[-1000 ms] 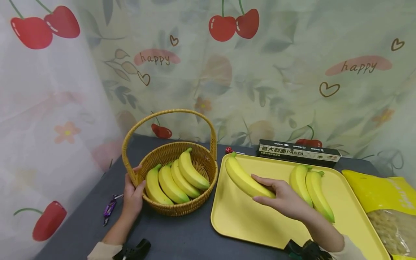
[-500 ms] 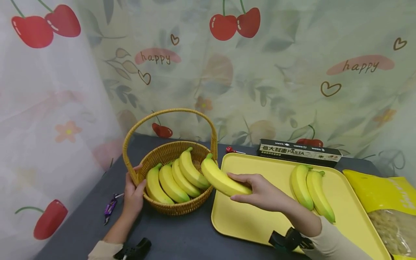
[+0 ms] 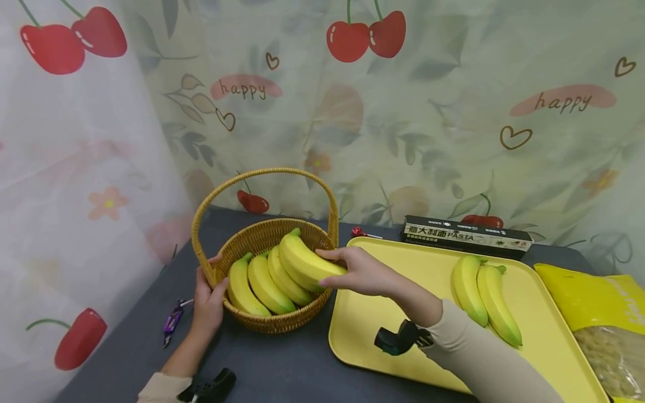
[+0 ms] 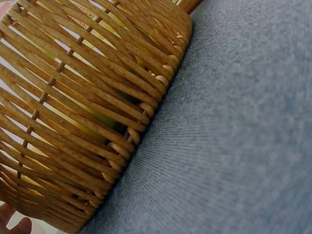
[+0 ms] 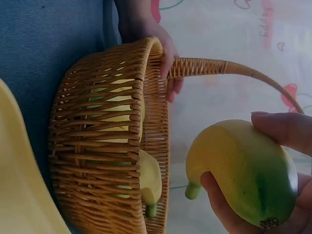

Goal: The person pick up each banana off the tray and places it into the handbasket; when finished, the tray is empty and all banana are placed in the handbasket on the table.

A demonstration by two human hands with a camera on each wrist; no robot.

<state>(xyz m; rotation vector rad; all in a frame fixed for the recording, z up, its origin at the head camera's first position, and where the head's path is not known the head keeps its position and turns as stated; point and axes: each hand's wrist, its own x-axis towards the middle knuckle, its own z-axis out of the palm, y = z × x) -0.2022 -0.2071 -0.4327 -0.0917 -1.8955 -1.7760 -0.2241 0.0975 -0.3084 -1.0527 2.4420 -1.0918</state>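
Observation:
A yellow banana [image 3: 304, 263] is in my right hand [image 3: 361, 271], pinched near its lower end between thumb and fingers. It is over the right side of a wicker basket [image 3: 274, 324]. The right wrist view shows this banana [image 5: 239, 165] above the basket's rim, apart from the bananas inside. Several bananas [image 3: 262, 285] lie side by side in the basket; the held one partly hides the rightmost. My left hand [image 3: 208, 305] grips the basket's left rim at the foot of its arched handle. The left wrist view shows mostly the basket's woven side [image 4: 87, 97].
A yellow tray [image 3: 383, 324] right of the basket bears two bananas [image 3: 484, 296]. Behind it stand a black pasta box [image 3: 466, 238] and a red lollipop [image 3: 358, 231]. A yellow pasta bag [image 3: 594, 302] lies at far right, a purple-wrapped candy [image 3: 173, 323] at left.
My right hand has carried the banana leftward from above the tray to over the basket. The left hand has stayed on the basket's rim.

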